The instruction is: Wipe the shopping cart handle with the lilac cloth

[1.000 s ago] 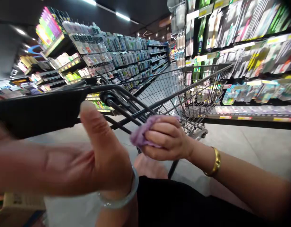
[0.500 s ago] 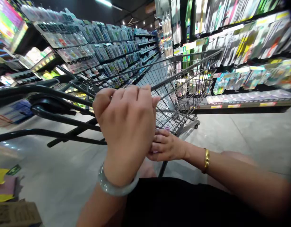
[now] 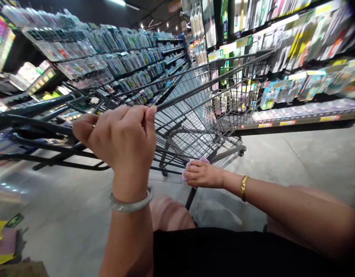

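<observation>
A shopping cart (image 3: 191, 92) of black wire stands before me, its tubular frame running off to the left. My left hand (image 3: 122, 130), with a pale bangle at the wrist, is closed around the cart's upper rail beside the basket. Lower down, my right hand (image 3: 203, 174) presses a light purple cloth (image 3: 185, 173) against the lower part of the cart frame, near a leg bar (image 3: 191, 198). Its fingers are wrapped over the cloth and cover most of it. A gold bracelet (image 3: 244, 187) circles the right wrist.
Shelves of hanging packets (image 3: 128, 57) line the aisle on the left. Another packed rack (image 3: 298, 77) rises at the right, its bottom ledge beyond the cart's wheel (image 3: 241, 152). A cardboard box (image 3: 18, 269) and yellow-and-purple items (image 3: 5, 242) lie at lower left on the grey floor.
My left hand has moved left along the rail, away from my right hand. The right hand sits slightly higher in view, with more of the purple cloth showing.
</observation>
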`<state>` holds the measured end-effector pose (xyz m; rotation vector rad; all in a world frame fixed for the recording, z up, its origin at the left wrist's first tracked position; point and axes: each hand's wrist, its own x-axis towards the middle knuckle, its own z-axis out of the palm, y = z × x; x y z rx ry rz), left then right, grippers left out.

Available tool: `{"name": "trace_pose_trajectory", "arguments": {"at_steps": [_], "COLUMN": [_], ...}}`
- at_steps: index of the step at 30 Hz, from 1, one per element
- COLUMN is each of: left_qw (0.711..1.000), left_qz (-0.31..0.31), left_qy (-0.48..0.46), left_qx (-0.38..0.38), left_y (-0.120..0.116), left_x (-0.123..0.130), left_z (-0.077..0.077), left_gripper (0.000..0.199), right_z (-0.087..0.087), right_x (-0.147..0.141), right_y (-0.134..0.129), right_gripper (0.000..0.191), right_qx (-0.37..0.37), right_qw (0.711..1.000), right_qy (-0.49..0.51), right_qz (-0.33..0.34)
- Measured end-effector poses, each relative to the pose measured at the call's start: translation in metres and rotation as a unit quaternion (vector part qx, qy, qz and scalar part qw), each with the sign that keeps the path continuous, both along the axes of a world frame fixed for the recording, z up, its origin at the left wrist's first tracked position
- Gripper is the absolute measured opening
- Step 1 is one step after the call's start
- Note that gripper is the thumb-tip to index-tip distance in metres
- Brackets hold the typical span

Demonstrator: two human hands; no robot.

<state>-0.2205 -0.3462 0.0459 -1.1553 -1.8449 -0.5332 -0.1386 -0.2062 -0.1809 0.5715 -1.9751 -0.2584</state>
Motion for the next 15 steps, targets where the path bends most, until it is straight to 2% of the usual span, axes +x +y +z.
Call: {"name": "trace_pose_trajectory", "arguments": {"at_steps": [2, 7, 11, 15], "left_qw": [1.000, 0.994, 0.987, 0.980], "left_qz": [0.012, 0.059, 0.091, 0.098], "left_qy": [-0.007, 0.060, 0.120, 0.158], "left_qx": [0.020, 0.064, 0.050, 0.073], "left_y": [-0.001, -0.009, -0.016, -0.020], "left_x": [-0.008, -0.023, -0.026, -0.026], "left_z": [-0.003, -0.007, -0.008, -0.008], "left_gripper": [0.025, 0.015, 0.011, 0.019], "right_z": [0.011, 0.059, 0.087, 0.133], "right_x": [-0.002, -0.014, -0.013, -0.007], "right_y": [0.002, 0.001, 0.000, -0.016], "right_gripper": [0.007, 0.014, 0.011, 0.019], "right_qx": [-0.006, -0.063, -0.071, -0.124], "right_qw": [1.000, 0.994, 0.991, 0.975], "right_qy": [0.000, 0.083, 0.105, 0.186], "right_qz": [-0.012, -0.028, -0.036, -0.002]}}
